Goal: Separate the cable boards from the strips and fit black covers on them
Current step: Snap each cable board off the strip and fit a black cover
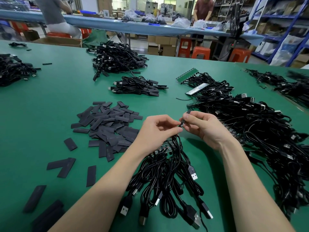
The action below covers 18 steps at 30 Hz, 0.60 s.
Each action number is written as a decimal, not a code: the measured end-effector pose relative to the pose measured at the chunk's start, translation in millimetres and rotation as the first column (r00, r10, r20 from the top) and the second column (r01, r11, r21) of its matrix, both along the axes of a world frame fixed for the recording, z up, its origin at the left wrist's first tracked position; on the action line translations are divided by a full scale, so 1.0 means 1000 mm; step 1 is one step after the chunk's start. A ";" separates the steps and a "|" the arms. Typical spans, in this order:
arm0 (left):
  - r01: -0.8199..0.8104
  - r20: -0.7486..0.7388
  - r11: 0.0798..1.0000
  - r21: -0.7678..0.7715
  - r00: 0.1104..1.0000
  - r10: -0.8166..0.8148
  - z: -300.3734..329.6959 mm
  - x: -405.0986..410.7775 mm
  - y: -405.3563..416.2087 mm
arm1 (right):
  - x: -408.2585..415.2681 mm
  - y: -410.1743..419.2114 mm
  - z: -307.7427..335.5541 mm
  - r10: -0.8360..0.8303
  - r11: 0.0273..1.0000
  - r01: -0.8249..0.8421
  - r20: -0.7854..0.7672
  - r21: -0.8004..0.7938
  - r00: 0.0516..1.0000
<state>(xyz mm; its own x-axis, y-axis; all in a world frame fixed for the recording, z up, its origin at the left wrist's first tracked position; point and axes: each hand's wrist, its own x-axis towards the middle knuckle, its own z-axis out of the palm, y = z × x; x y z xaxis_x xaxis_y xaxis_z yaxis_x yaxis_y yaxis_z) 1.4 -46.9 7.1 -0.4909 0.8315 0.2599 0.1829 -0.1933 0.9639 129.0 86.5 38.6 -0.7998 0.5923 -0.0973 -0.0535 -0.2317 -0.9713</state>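
From the head view, both hands meet just above the green table (50,101), near its middle. The right hand (203,127) has its thumb and forefinger curled in a pinch on a black cover (184,118), which stands tilted, its upper end poking up past the fingertips. The left hand (156,129) pinches the lower end of the same piece, where a black cable (177,143) runs out and drops down to the table; its other fingers are loosely curled. Whether the board is already inside the cover cannot be told. Both forearms reach in from the bottom edge, bare, wrists slightly raised and angled towards each other. Directly under the left wrist lies a strip of boards (164,147) with its bundle of USB cables (167,185) fanning back between the forearms. Just left of the left hand sits a loose pile of black covers (108,124), with strays scattered nearer the viewer. To the right of the right hand spreads a large heap of cables on strips (250,131). Farther off, beyond the hands, lie piles of covered cables (135,87).
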 end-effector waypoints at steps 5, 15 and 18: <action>-0.008 0.038 1.000 -0.028 0.999 0.009 0.001 -0.001 -0.001 | -0.002 -0.002 -0.001 0.065 0.998 -0.066 0.031 0.016 0.997; -0.014 0.096 0.999 -0.048 0.995 0.018 0.000 -0.002 -0.001 | -0.003 -0.007 -0.001 0.112 0.993 -0.113 0.053 0.021 0.992; -0.003 0.111 1.000 -0.029 0.994 0.007 0.001 -0.003 0.000 | -0.002 -0.008 -0.001 0.091 0.995 -0.093 0.028 0.040 0.995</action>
<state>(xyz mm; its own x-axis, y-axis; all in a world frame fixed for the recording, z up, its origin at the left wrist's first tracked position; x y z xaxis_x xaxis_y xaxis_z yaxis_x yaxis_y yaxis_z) -1.2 -47.0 7.9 -0.5197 0.8352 0.1797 0.0751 -0.1648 0.9835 127.1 78.9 37.5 -0.8486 0.5202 -0.0963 -0.0080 -0.1946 -0.9809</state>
